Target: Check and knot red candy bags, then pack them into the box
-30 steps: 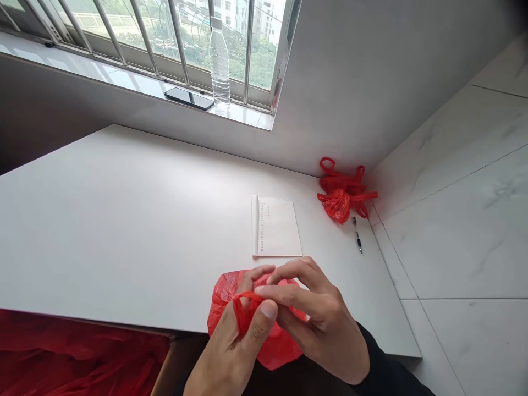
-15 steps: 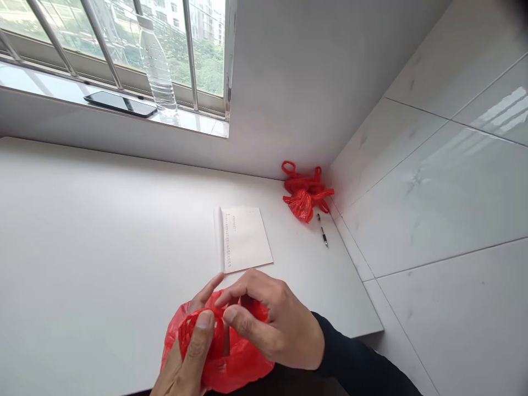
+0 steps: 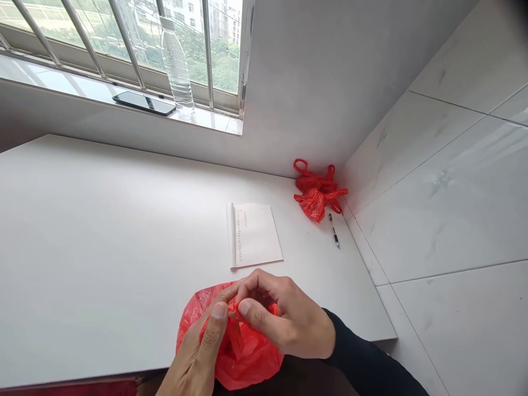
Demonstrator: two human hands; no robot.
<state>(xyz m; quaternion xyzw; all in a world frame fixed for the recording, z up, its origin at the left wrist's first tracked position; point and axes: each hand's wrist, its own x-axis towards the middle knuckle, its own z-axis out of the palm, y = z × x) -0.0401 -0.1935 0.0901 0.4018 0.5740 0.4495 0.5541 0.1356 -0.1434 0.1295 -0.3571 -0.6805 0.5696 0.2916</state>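
A thin red plastic bag (image 3: 258,360) hangs at the table's front edge, gathered between my two hands. My left hand (image 3: 202,346) grips the bunched top of it from the left, thumb uppermost. From the right, my right hand (image 3: 284,319) pinches the same gathered part between thumb and fingers. The fingertips of both hands almost meet there, and the exact fold they hold is partly hidden. Just beyond the hands lies an open notepad (image 3: 258,236) with handwriting down its left side.
More red plastic bags (image 3: 315,192) lie crumpled in the table's far right corner. A black pen (image 3: 334,231) rests near them beside the tiled wall (image 3: 449,214). On the windowsill stand a clear water bottle (image 3: 177,69) and, lying flat, a phone (image 3: 144,103). The white table (image 3: 124,247) spreads left.
The view has shifted, so everything sits further right or lower left edges show more. My left fingers have folded in toward the right hand, and the bag's gathered loops are pulled closer together.
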